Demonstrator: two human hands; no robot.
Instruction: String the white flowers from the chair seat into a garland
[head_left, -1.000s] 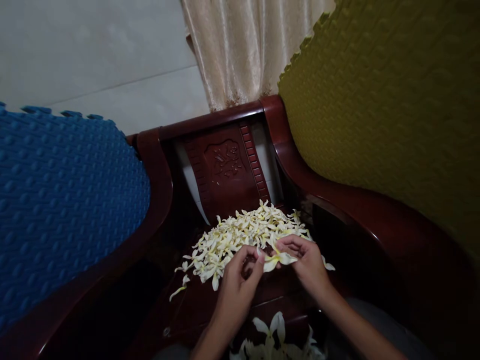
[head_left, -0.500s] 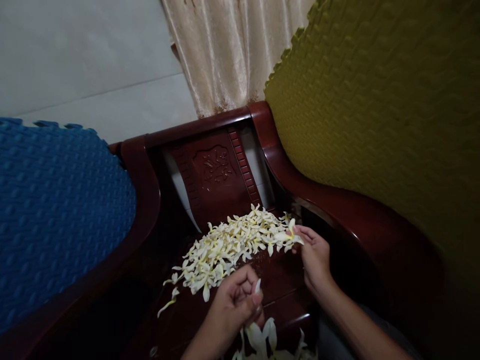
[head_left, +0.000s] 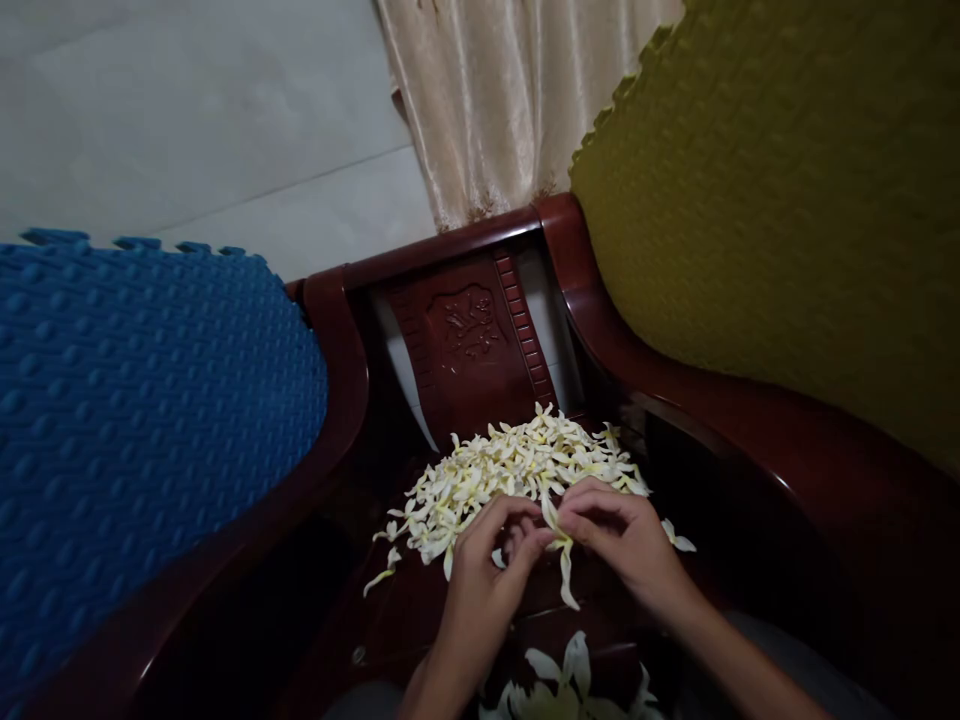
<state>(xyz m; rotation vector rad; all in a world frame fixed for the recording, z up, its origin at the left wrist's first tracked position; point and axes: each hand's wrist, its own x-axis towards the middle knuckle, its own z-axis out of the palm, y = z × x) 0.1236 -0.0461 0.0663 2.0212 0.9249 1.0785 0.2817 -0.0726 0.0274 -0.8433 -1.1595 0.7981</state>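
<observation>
Over the dark wooden seat, my right hand [head_left: 619, 540] pinches a white flower [head_left: 565, 575] with a yellow centre between thumb and fingers. One long petal hangs down below the fingertips. My left hand [head_left: 491, 560] is beside it, its thumb and forefinger closed at the flower's left side. A bit of white shows inside the curl of the left hand; I cannot tell whether it is held or lies behind. Just beyond both hands spreads a heap of white-yellow flowers [head_left: 517, 460]. Closer to me, below the hands, are larger white petals [head_left: 574, 665], partly cut off by the frame.
The seat belongs to a red-brown wooden chair with a carved back [head_left: 469, 330] and curved armrests [head_left: 675, 385]. A blue foam mat [head_left: 150, 420] stands at left, a yellow one [head_left: 787, 230] at right. Behind are a beige curtain [head_left: 487, 100] and pale floor tiles [head_left: 225, 100].
My right hand has come from the heap's right edge toward me and left, bringing a flower to my left hand. My left hand has turned toward it. The view has shifted left.
</observation>
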